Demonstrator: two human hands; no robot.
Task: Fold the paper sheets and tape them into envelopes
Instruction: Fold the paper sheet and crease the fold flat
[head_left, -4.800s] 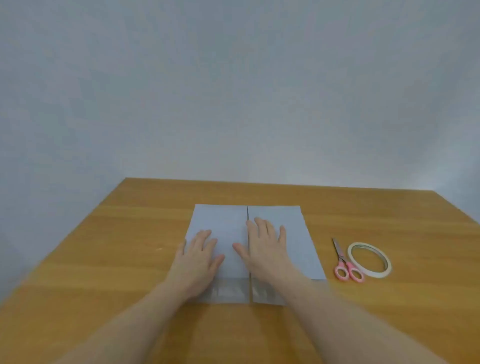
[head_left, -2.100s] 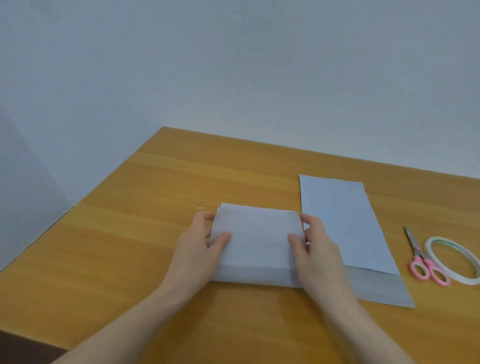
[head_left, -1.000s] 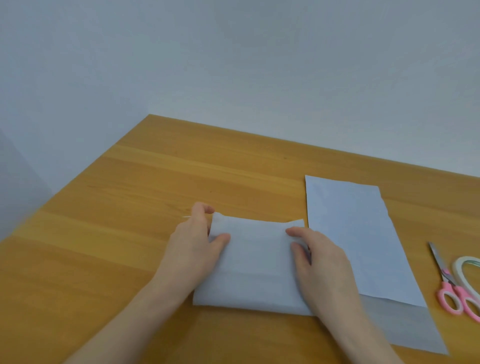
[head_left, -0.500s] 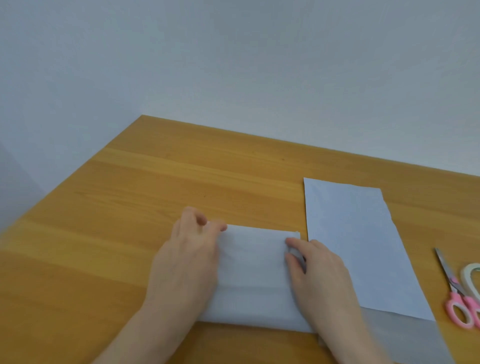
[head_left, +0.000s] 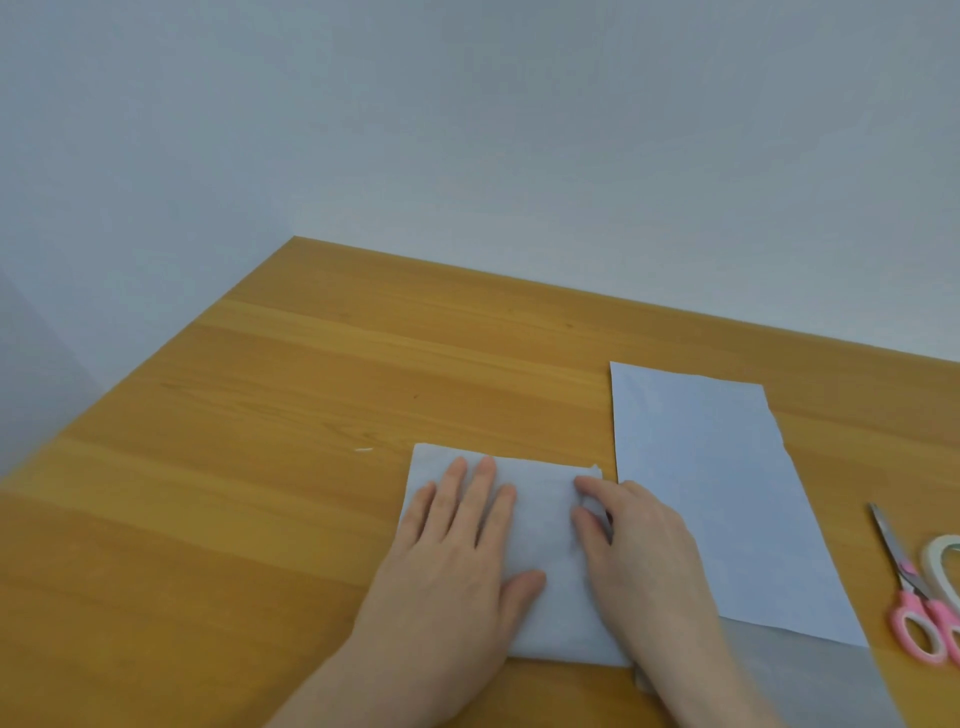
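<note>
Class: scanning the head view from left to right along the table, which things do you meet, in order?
Left hand → right hand, both on the folded sheet → flat sheet → pink-handled scissors → tape roll at the frame edge.

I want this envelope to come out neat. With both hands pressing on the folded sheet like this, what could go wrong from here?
1. The layers of the folded sheet look slightly offset at its far right corner; creasing now would probably lock in that misalignment.
2. The left hand lies flat while the right hand presses the right edge; uneven pressure might skew the sheet.
3. The scissors and tape roll lie beyond the second sheet, so reaching over might drag it.
</note>
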